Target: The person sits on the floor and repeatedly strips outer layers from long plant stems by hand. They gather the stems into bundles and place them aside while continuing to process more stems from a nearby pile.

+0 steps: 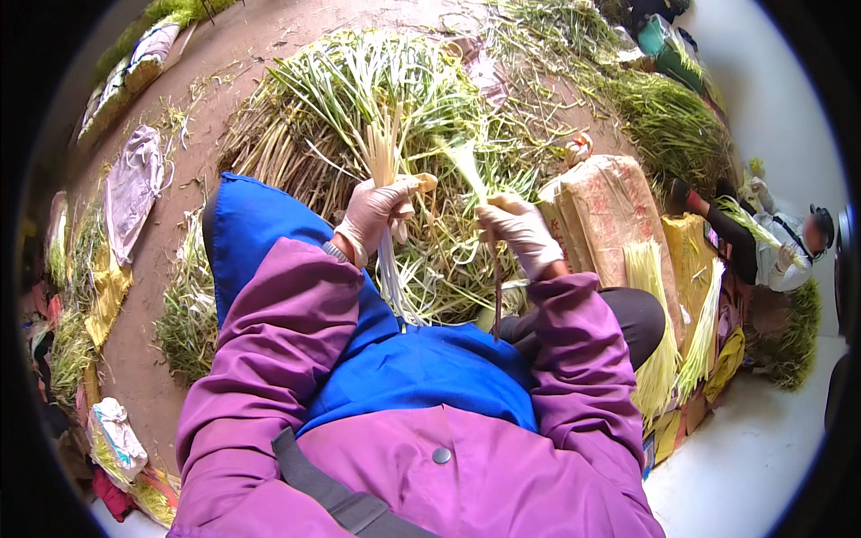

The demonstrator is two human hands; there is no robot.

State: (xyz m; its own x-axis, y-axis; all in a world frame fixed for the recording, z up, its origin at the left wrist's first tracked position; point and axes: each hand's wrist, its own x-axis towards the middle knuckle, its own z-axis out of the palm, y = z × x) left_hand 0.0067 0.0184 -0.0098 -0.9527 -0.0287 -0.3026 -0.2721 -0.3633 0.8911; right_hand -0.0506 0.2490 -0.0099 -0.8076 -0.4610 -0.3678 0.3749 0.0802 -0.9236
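Observation:
My left hand (pixel 377 212), in a thin whitish glove, grips a bundle of pale stalks (pixel 381 153). Their tops fan out above the fist, and white ends (pixel 392 276) hang below it. Also gloved, my right hand (pixel 516 228) pinches a pale green stalk (pixel 469 167), whose upper part is blurred. A thin brown strip (pixel 497 282) hangs beneath those fingers; whether it belongs to the stalk I cannot tell. Beyond and under both hands spreads a heap of long-leaved green plants (pixel 289 134) with brownish stems. A blue apron (pixel 417 370) covers my lap.
Right of my knee stands a brown printed sack (pixel 605 215), with pale stripped stalks (pixel 649 323) against it. Another person (pixel 783 235) sits at the far right, holding stalks. A pale purple sack (pixel 134 188) lies on the reddish floor at left. More greens (pixel 672 121) are heaped at upper right.

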